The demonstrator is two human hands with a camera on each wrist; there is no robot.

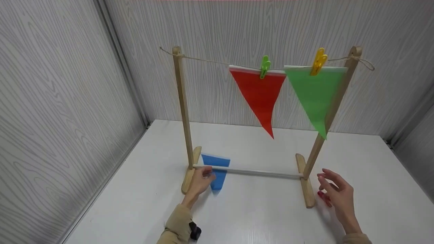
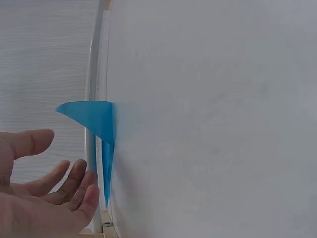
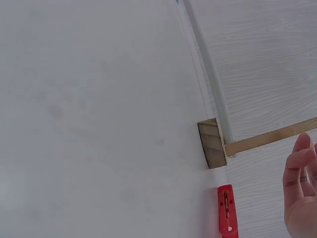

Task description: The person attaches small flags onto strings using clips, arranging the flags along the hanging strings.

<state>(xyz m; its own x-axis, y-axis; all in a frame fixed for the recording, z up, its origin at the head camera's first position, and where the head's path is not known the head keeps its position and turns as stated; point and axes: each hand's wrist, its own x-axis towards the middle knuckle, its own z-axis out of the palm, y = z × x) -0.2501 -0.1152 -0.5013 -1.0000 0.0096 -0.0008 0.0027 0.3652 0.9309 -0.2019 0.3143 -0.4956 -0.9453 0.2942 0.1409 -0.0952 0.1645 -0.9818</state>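
A blue pennant (image 1: 218, 181) lies on the white table under a white rod (image 1: 261, 173), one end bent upward in the left wrist view. My left hand (image 1: 200, 181) is beside it at the rod's left end, fingers loosely bent and holding nothing; contact with the rod is unclear. To the right of the wooden stand, my right hand (image 1: 340, 195) hovers with relaxed fingers and nothing in them. Near it on the table is a red clothespin (image 3: 227, 210), partly hidden by the fingers in the head view.
Between a left post (image 1: 182, 98) and a right post (image 1: 339, 88) runs a thin cord (image 1: 206, 61). On it hang a red pennant (image 1: 259, 89) under a green clothespin (image 1: 264, 67) and a green pennant (image 1: 313, 93) under a yellow clothespin (image 1: 318, 62). Grey panels surround the table.
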